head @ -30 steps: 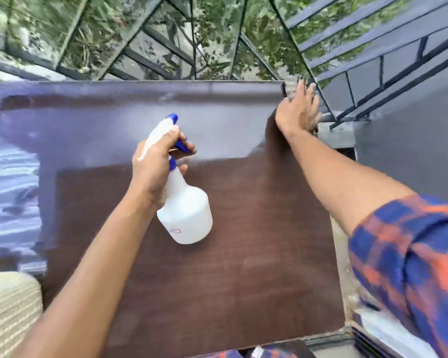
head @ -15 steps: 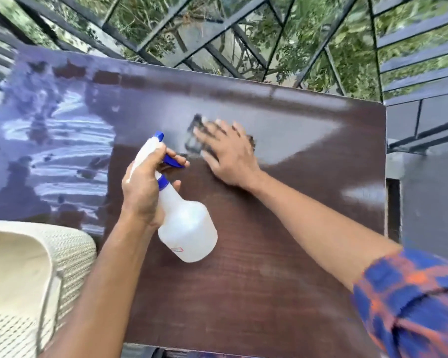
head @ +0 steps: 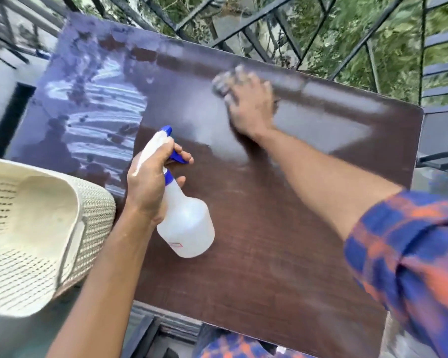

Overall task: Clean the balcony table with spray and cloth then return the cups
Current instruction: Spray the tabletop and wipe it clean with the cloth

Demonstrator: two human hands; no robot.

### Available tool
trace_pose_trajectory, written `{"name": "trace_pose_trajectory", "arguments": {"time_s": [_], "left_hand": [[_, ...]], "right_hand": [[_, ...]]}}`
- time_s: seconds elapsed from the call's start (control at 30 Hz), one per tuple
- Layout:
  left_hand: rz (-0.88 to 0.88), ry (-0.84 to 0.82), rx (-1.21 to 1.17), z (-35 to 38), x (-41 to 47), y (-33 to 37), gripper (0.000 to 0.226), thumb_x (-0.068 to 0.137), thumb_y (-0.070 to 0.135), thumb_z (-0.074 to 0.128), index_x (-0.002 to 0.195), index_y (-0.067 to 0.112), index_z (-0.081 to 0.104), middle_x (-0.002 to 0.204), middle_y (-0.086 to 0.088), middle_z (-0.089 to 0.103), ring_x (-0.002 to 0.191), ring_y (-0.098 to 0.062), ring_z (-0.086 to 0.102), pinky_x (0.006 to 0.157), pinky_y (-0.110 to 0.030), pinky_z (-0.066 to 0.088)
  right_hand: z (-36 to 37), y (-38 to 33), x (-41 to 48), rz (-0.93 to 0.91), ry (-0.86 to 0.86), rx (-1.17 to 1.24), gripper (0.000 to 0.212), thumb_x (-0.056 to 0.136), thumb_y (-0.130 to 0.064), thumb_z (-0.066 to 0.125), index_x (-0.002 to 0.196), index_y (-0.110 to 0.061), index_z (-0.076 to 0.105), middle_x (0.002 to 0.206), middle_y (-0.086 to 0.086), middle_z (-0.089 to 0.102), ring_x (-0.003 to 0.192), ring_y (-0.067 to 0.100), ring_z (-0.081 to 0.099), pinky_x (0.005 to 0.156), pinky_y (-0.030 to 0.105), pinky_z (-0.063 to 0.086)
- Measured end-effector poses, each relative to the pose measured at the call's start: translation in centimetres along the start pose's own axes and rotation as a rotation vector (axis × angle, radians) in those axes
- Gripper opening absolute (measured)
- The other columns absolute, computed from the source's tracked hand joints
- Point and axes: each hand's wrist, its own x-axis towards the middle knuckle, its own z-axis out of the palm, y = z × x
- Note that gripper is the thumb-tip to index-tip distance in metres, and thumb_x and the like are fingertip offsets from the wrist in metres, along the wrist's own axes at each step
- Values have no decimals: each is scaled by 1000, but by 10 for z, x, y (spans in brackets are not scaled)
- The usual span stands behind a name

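Head view: at 8 o'clock a cream lattice seat (head: 36, 228) overlaps the near-left edge of the table (head: 269, 267). Pale wet streaks (head: 101, 112) cover the tabletop at 10 o'clock. The left hand (head: 150, 184), near centre, grips the neck of the bottle (head: 186, 228), tilted with its nozzle toward 11 o'clock and a finger curled over the blue trigger (head: 177, 156). At 1 o'clock the right hand (head: 251, 107), blurred, lies palm-down with fingers spread, pressing a grey cloth (head: 228, 81) onto the table near its far edge. A plaid sleeve (head: 411, 254) fills 4 o'clock. A dark railing (head: 269, 34) and green foliage (head: 398, 47) stand beyond, at 12 to 2 o'clock.
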Motion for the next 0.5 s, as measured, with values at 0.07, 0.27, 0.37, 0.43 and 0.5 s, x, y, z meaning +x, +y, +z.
{"name": "trace_pose_trajectory", "arguments": {"time_s": [0.07, 0.27, 0.37, 0.43, 0.5], "left_hand": [[19, 37, 4, -1, -10, 2, 18, 93, 34, 56, 77, 26, 61, 84, 0, 69, 91, -14, 67, 63, -29, 41], [22, 70, -10, -3, -22, 5, 22, 101, 28, 52, 81, 24, 60, 84, -1, 69, 89, -13, 66, 62, -27, 42], [-6, 90, -26, -1, -15, 10, 22, 100, 27, 54, 79, 24, 60, 80, 1, 68, 85, -11, 66, 65, -30, 41], [-30, 95, -54, 1, -9, 15, 21, 100, 27, 55, 80, 24, 61, 80, 0, 68, 85, -12, 66, 66, -30, 41], [-41, 79, -84, 0, -1, 23, 20, 100, 27, 56, 80, 25, 60, 80, 0, 68, 86, -13, 65, 66, -30, 40]], "right_hand": [[14, -33, -53, -320, -45, 8, 52, 96, -41, 48, 147, -35, 50, 160, -1, 41, 143, 28, 41, 114, 51, 30], [14, 8, -84, -458, -38, -3, 48, 97, -44, 54, 144, -35, 54, 156, 0, 47, 138, 29, 50, 114, 49, 36], [1, 12, -12, -110, -20, -26, 51, 99, -45, 47, 149, -37, 46, 162, 0, 38, 144, 30, 41, 117, 51, 30], [-4, -9, 35, 61, -42, -33, 52, 101, -44, 43, 153, -39, 39, 166, -4, 28, 149, 27, 31, 121, 51, 21], [-3, -39, 68, 109, -79, -17, 52, 102, -42, 42, 154, -40, 36, 167, -5, 24, 151, 25, 27, 122, 52, 17]]}}
